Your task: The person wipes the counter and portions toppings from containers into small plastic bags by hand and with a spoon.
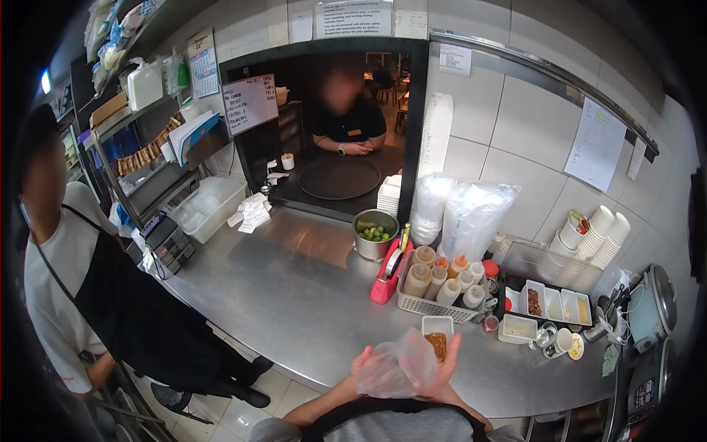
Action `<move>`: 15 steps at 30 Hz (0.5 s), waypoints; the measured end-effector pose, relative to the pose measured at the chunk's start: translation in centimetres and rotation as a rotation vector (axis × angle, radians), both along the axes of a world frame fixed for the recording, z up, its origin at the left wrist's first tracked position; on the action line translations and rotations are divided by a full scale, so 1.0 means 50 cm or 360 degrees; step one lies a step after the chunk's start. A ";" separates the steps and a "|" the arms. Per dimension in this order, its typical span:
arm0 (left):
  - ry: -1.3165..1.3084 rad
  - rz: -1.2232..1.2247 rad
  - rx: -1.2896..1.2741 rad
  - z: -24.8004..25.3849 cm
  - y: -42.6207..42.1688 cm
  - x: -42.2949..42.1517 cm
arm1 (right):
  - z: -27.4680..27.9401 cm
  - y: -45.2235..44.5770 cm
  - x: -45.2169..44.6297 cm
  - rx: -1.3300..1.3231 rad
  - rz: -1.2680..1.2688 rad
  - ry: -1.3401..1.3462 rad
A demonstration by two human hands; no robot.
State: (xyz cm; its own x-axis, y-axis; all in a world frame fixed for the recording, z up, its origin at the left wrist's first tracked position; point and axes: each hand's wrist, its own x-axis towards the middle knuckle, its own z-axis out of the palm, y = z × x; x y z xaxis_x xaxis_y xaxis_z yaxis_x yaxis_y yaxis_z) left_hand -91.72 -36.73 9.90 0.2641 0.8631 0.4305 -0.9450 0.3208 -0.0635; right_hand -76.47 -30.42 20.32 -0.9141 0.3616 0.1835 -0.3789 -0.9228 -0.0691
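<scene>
In front of my body, a clear plastic bag (pixel 401 365) is spread between my two hands. My left hand (pixel 361 368) is closed on the bag's left side, partly covered by the film. My right hand (pixel 448 368) holds the bag's right side, its fingers pointing up and its thumb side behind the plastic. Just beyond the bag, by my right fingertips, a white tub (pixel 437 324) with brown crumbly food (pixel 440 345) sits on the steel counter (pixel 309 295). The bag and hand hide the tub's near end.
A basket of squeeze bottles (pixel 438 306), a pink tape dispenser (pixel 384 283) and a pot of green limes (pixel 375 234) stand behind. To the right is a topping tray (pixel 549 300). One person (pixel 110 287) stands left; another (pixel 350 121) leans beyond the hatch.
</scene>
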 end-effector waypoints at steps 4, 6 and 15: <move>0.0236 0.0319 -0.0613 0.051 0.020 -0.004 | -0.188 0.029 0.011 -0.0615 0.0367 0.0010; -0.0155 0.0121 -0.0433 0.051 0.038 -0.003 | -0.203 0.031 0.006 -0.0516 0.0518 0.0016; 0.0465 -0.0178 -0.0313 -0.011 0.050 0.018 | -0.087 0.062 -0.010 0.0115 0.0212 -0.0025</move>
